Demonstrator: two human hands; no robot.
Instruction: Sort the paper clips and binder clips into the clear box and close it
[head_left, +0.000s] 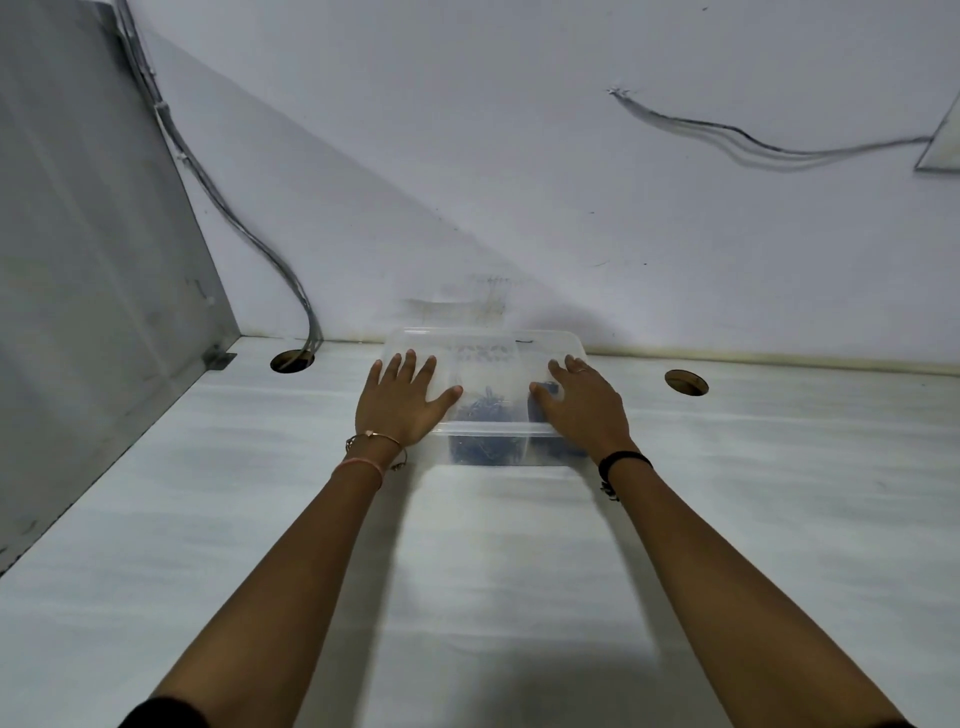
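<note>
A: So, box (488, 441) is set on the counter (519, 571) against the wall, lid (483, 353) on, clips (485, 408) inside?

B: Yes. Left hand (402, 400) and right hand (582, 405) are laid flat, fingers spread, on the lid ends. Even pressure is likely wanted for the snap.

No text, label, brand, number or sign can be read anywhere. The clear box (485, 364), at the back edge of the bench (519, 571), carries no legible print (its lid shows only faint, blurred marks, too unclear to tell if they are letters). The wall (571, 156) behind it has only smudges, not writing.
</note>
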